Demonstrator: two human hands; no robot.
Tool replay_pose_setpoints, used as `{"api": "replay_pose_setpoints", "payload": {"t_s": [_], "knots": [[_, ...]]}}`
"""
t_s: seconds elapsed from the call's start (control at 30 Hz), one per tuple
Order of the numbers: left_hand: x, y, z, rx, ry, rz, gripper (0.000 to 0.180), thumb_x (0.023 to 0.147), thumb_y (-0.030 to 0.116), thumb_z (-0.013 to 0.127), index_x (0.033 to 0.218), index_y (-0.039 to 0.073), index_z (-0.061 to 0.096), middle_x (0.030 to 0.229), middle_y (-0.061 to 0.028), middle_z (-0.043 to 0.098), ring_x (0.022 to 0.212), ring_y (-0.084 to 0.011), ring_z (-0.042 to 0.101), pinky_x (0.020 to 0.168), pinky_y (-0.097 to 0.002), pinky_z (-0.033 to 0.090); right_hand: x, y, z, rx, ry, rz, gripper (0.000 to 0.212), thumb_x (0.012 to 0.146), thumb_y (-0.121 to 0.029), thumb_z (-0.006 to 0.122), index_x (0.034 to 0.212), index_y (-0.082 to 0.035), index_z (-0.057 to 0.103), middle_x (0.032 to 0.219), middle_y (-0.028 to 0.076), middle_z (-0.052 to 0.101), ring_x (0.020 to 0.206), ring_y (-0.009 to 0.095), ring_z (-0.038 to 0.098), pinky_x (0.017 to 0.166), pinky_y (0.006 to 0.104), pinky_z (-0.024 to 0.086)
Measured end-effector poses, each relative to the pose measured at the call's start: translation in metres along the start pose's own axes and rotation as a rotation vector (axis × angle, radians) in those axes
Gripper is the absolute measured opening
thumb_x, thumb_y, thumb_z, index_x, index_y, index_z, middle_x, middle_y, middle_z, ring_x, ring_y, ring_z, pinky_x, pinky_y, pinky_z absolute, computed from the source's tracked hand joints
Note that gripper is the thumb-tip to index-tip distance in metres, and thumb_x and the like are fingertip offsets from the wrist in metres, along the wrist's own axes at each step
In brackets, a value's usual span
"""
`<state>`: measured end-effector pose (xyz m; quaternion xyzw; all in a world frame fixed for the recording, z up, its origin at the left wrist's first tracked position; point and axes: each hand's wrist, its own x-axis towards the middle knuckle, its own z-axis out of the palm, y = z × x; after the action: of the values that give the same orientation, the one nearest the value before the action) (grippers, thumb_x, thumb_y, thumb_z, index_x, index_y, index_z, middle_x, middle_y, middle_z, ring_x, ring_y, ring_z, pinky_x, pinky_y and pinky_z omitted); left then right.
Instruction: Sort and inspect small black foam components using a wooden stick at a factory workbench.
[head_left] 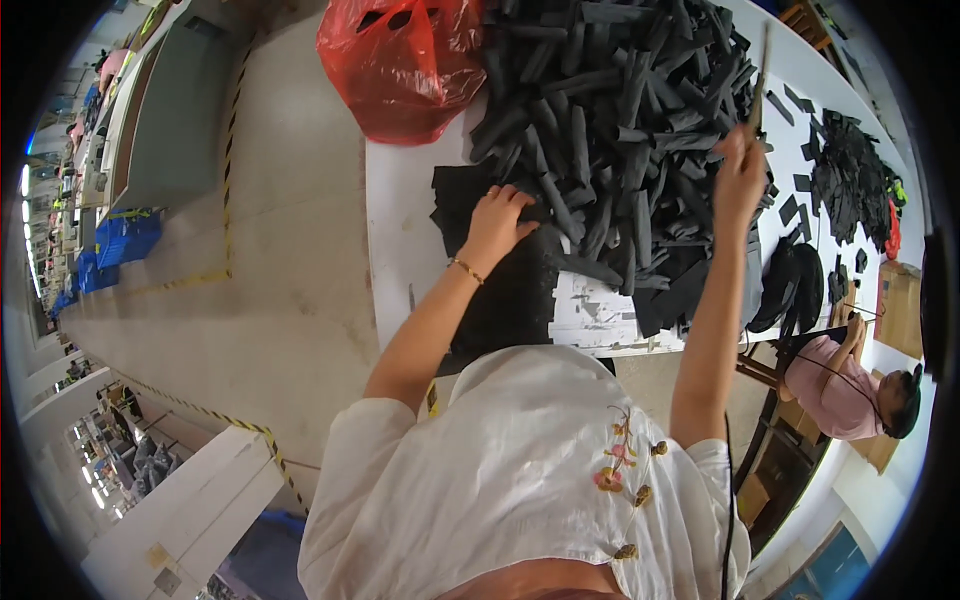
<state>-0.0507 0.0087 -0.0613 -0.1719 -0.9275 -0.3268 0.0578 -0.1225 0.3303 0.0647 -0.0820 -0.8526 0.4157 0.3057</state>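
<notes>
A large heap of black strips point(640, 120), many of them curled, covers much of the white table point(400, 210). At its near left lies a stack of flat black pieces point(458, 195), with a dark sheet point(515, 300) toward the near edge. My left hand point(500, 225) rests over these flat pieces, fingers loosely bent and thumb apart; I see nothing gripped in it. At the right side of the heap my raised right hand point(740, 180) is closed around a long thin stick point(763, 80), which points away from me. Motion blurs that hand's fingers slightly.
A red plastic bag point(405, 75) stands at the table's far left. On the right are a second black pile point(850, 175), black looped material point(790, 285) and a seated person in pink point(830, 385). A grey-sided bench point(175, 110) and blue crates point(125, 240) stand left.
</notes>
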Motion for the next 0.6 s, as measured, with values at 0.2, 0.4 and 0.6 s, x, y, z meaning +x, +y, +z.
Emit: {"api": "replay_pose_setpoints", "payload": {"t_s": [0.2, 0.4, 0.6], "knots": [[0.005, -0.043, 0.006, -0.048, -0.186, -0.022, 0.011, 0.068, 0.011, 0.075, 0.077, 0.009, 0.068, 0.081, -0.0043, 0.062, 0.086, -0.0208, 0.059, 0.077, -0.0363, 0.047, -0.126, 0.032, -0.032, 0.041, -0.382, 0.247, 0.019, 0.097, -0.010, 0.052, 0.111, -0.003, 0.063, 0.072, 0.003, 0.056, 0.065, 0.011, 0.054, 0.059, 0.0248, 0.043], [0.027, -0.036, -0.039, -0.480, -0.284, -0.271, 0.014, 0.071, 0.007, 0.075, 0.083, 0.002, 0.070, 0.079, -0.0075, 0.065, 0.073, -0.0190, 0.064, 0.070, -0.0292, 0.050, -0.149, 0.006, -0.066, -0.343, -0.688, -0.179, 0.023, 0.086, -0.014, 0.064, 0.109, -0.011, 0.067, 0.075, 0.009, 0.059, 0.070, 0.025, 0.061, 0.057, 0.0334, 0.048], [0.028, -0.025, -0.053, -0.519, -0.340, -0.236, 0.015, 0.071, 0.007, 0.075, 0.085, 0.003, 0.071, 0.079, -0.0078, 0.066, 0.075, -0.0189, 0.063, 0.070, -0.0299, 0.050, -0.146, -0.007, -0.060, -0.421, -0.731, -0.370, 0.023, 0.083, -0.016, 0.066, 0.106, -0.013, 0.068, 0.070, 0.006, 0.056, 0.068, 0.023, 0.060, 0.055, 0.0351, 0.049]]}}
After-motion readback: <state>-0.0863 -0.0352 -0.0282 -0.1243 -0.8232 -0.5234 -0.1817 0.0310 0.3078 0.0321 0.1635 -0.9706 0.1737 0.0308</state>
